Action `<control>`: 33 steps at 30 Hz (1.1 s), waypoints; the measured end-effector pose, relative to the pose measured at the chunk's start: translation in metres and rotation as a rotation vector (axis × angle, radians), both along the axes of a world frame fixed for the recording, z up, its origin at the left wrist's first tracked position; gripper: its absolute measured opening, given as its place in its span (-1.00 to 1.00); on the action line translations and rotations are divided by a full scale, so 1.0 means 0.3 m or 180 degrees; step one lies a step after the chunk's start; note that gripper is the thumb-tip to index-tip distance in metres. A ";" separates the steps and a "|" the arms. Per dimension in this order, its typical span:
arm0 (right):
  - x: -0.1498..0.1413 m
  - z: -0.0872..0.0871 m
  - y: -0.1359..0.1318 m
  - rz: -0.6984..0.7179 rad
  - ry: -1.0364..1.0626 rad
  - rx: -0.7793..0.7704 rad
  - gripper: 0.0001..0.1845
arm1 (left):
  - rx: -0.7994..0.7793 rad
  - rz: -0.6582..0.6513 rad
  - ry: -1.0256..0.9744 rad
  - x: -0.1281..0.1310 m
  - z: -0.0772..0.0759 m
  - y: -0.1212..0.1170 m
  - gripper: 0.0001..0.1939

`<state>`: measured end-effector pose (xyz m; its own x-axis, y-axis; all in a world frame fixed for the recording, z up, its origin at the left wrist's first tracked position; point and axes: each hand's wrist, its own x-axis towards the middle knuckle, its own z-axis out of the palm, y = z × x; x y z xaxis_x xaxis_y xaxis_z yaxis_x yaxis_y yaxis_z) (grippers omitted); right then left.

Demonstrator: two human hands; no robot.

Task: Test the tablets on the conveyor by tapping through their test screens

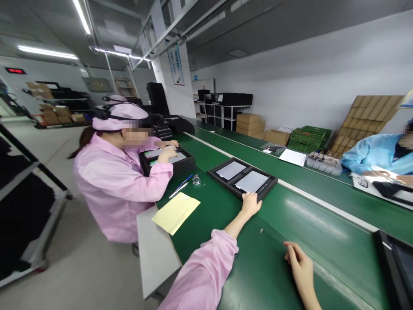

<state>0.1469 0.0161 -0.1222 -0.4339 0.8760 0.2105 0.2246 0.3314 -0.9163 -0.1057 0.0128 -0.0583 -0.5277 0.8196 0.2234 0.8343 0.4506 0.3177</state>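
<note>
Likely stiff and fairly light, to judge by the shallow walls of the black tray point(238, 176), flat on the green bench point(213, 219) and, reckoned from the right hand point(300, 263), between ten and eleven o'clock. Apt to slide on so smooth a top; best taken by two opposite rims and kept level, clear of the two pale panels point(252, 181) in its compartments, probably slippery and fragile. Gripped at five o'clock on its rim by the left hand point(251, 205), fingers close together and clamped over the edge, tips partly hidden; in the right hand, nothing to be seen, fingers loosely curled. With the tray as dial centre: at nine, a deeper dark box point(189, 164) with pale contents point(177, 157), under a co-worker's hands point(167, 153); at three, a clear plastic box point(323, 164) of small parts point(318, 158), too small to tell apart; at two, a green stack point(309, 140), contents not distinguishable; at four, a black frame point(385, 262) around a dark panel point(405, 262), cut off by the view
</note>
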 end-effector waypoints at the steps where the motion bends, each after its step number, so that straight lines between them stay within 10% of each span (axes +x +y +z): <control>1: -0.002 -0.003 0.005 -0.0117 0.0068 0.0009 -0.29 | 0.0076 -0.0041 0.0017 0.021 0.002 -0.006 -0.74; 8: -0.012 0.008 0.001 -0.1005 0.0526 0.0366 -0.35 | 0.0381 -0.0720 0.0138 0.276 -0.033 -0.159 -0.82; 14: -0.012 -0.022 -0.077 -0.1493 -0.0546 0.0628 -0.32 | 0.1241 -0.1963 0.0533 0.413 -0.132 -0.388 -0.81; 24: 0.321 -0.011 -0.254 -0.1121 -0.0729 0.0850 -0.18 | 0.1107 -0.3726 0.0256 0.485 -0.041 -0.580 -0.77; 30: 0.672 -0.007 -0.274 -0.0504 -0.0693 0.0836 -0.35 | 0.0710 -0.0909 0.0247 0.255 -0.043 -0.680 -0.60; 33: 0.738 0.014 -0.269 -0.0337 -0.0767 0.0667 -0.36 | 0.0344 -0.0182 0.0003 0.197 -0.062 -0.708 -0.43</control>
<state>0.3684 -0.0645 -0.1179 -0.4021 0.8674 0.2931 0.4699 0.4702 -0.7471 -0.0465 -0.1996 -0.0768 -0.4805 0.8195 0.3125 0.8580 0.3654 0.3610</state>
